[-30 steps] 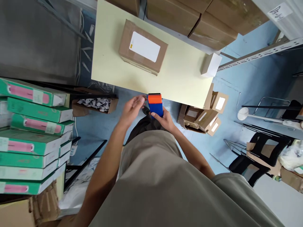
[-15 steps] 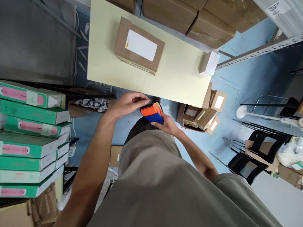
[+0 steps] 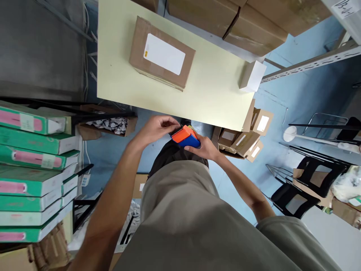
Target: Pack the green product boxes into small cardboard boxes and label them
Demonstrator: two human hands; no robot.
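Note:
An orange and blue tape dispenser (image 3: 186, 137) is held in front of my waist, just below the near edge of a pale yellow table (image 3: 118, 82). My right hand (image 3: 205, 147) cups it from below and from the right. My left hand (image 3: 156, 128) is curled over its left end, fingertips pinched on the orange part. On the table lies a brown cardboard parcel (image 3: 161, 59) with a white label, and a small white box (image 3: 252, 77) stands at the table's right end.
Green and pink boxes (image 3: 34, 169) are stacked at the left. Big cardboard cartons (image 3: 248, 26) sit behind the table. Small labelled parcels (image 3: 248, 139) lie on the blue floor to the right, near a black chair (image 3: 307, 188). An open carton of crumpled paper (image 3: 109, 126) sits under the table.
The dispenser has tipped from upright to lying slanted in my right hand. My left hand went from open beside it to closed on its left end.

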